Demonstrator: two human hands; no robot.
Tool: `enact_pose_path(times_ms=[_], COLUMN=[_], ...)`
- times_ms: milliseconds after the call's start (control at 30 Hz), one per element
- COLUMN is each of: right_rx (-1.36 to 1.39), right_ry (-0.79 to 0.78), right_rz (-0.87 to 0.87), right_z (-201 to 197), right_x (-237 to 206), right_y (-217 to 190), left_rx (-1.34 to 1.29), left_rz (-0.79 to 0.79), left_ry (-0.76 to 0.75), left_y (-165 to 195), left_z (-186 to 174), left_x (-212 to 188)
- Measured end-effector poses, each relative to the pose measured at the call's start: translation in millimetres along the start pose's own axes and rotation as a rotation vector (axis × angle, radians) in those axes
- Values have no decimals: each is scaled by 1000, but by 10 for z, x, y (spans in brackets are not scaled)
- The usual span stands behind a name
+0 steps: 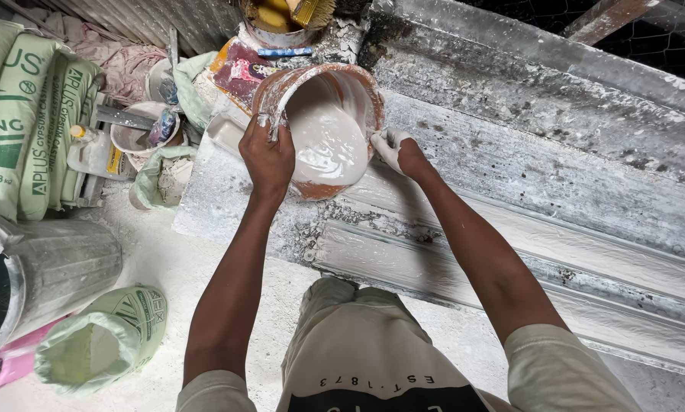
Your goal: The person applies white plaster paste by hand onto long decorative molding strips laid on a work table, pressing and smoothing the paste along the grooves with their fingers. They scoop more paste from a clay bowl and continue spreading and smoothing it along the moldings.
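White plaster dust coats the floor (205,267) and the long grooved mould (510,252) that runs across the desk from the middle toward the lower right. Over its near end a reddish-brown bucket (323,130) is tipped toward the person, thick white plaster pooled inside it. The left hand (267,152) is closed over the bucket's left rim, fingers curled inside the edge. The right hand (393,149), smeared white, presses against the bucket's right side at the rim, fingers bent around it.

Crowding the far left of the desk are a white bowl (132,137) holding a small cup, a crumpled pale-green bag (163,179) and a white plastic bottle with a yellow cap (90,152). Behind the bucket stands a paint-stained tin (281,23) with a brush in it.

Stacked upright at the far left are pale-green sacks (22,114) with darker green print. On the floor below sit a dusty grey bin (52,267) and an open green sack (102,339) of white powder.
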State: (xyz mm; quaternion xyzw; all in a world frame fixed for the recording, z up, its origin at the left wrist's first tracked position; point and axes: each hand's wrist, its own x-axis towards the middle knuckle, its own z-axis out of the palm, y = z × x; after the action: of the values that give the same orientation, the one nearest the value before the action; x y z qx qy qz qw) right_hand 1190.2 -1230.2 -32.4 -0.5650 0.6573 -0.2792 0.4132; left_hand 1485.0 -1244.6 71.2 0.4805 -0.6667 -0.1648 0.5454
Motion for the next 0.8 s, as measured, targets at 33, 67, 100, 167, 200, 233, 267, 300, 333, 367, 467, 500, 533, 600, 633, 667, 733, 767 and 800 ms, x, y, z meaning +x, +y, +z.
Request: enact_pose_path(times_ms=[33, 67, 100, 167, 200, 233, 267, 300, 333, 367, 467, 500, 533, 600, 633, 667, 733, 767, 800], right_rx=[-5, -8, -13, -27, -42, -55, -68, -84, -100, -116, 63, 73, 81, 79, 71, 63, 148, 191, 181], right_ry=[-6, -10, -13, -19, -19, -20, -20, -2, 15, 29, -6, -12, -14, -24, -29, -36, -19, -14, -8], right_rz=[23, 46, 50, 57, 47, 37, 28, 24, 20, 18, -37, -41, -43, -19, 9, 37, -4, -26, -33], right_z=[-9, -14, -24, -38, -41, -42, -41, -39, -37, -34, -47, -64, -86, -152, -195, -239, -346, -399, -454], right_x=[4, 6, 6, 3, -3, -8, -16, -20, -24, -26, -27, -28, -34, -61, -85, -115, -196, -243, -295], right_y=[-9, -17, -19, -22, -15, -4, 12, 31, 53, 77, 150, 173, 192, 239, 270, 303, 381, 427, 481], left_rx=[-17, -34, -53, -56, -57, -46, -35, -25, -38, -48, -88, -105, -71, -2, 10, 24, 38, 40, 43], left_rz=[8, 17, 26, 44, 51, 58, 65, 73, 52, 29, -5, -8, 31, 108, 126, 143, 161, 159, 158], left_ry=[10, 18, 25, 29, 31, 22, 12, 4, -2, -8, -7, -5, -2, 7, 11, 14, 18, 17, 14], left_y=[-6, -13, -19, -33, -40, -50, -60, -69, -76, -80, -80, -76, -68, -37, -6, 32, 124, 180, 246], left_z=[6, 9, 17, 24, 29, 33, 38, 53, 73, 90, 161, 185, 213, 274, 319, 363, 471, 520, 575], left_x=[-1, -2, -3, -13, -25, -33, -48, -59, -74, -97, -158, -173, -187, -217, -243, -276, -343, -388, -442])
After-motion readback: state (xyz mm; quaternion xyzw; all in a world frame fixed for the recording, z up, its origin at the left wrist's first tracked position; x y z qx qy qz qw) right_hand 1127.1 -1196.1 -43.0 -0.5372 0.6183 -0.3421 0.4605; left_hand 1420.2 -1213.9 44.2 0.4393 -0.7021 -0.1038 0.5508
